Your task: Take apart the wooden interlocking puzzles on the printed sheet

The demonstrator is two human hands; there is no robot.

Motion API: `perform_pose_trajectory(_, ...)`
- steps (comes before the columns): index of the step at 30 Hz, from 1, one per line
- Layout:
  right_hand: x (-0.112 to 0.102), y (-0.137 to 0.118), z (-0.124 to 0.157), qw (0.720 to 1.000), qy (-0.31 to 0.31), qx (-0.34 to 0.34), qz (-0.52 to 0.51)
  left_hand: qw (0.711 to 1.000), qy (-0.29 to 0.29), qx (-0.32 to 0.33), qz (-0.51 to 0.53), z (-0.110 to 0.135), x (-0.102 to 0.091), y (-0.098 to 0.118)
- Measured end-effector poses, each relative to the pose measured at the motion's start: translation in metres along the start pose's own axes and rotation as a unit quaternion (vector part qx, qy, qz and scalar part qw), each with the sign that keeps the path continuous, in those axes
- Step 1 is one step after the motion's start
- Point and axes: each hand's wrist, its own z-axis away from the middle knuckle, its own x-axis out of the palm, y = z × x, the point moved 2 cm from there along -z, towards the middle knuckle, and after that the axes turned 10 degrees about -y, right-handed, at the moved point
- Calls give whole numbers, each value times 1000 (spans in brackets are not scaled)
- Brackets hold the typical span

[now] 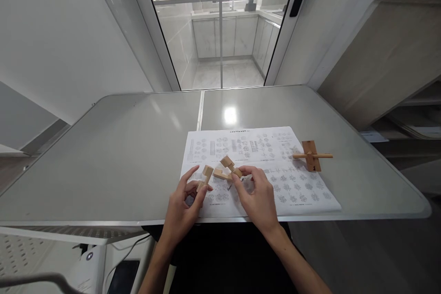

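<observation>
My left hand (184, 202) pinches a small notched wooden puzzle piece (206, 175) over the near left part of a printed instruction sheet (292, 188). My right hand (257, 195) grips a second wooden puzzle piece (226, 169), an angular block of light wood, held just right of the first. The two pieces are close together, a small gap between them. An assembled wooden cross puzzle (312, 155) with a round dowel through it rests on the sheet's far right corner.
The grey table (120, 156) has a seam down its middle and rounded corners. A glass door stands behind it. A wooden shelf unit (396, 69) is on the right. A white device with a cable (93, 262) sits below the table's near left edge.
</observation>
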Motion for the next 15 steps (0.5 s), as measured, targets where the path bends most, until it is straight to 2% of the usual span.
perform_pose_trajectory(5, 1, 3, 1, 1000, 15, 20, 19, 998, 58, -26, -16, 0, -1, 2)
perform_pose_trajectory(11, 1, 3, 1, 999, -2, 43, 21, 993, 87, -15, -75, -1, 4, 0)
perform_pose_trajectory(15, 2, 3, 0, 999, -20, 30, 24, 989, 90, -10, -116, -3, 9, -2)
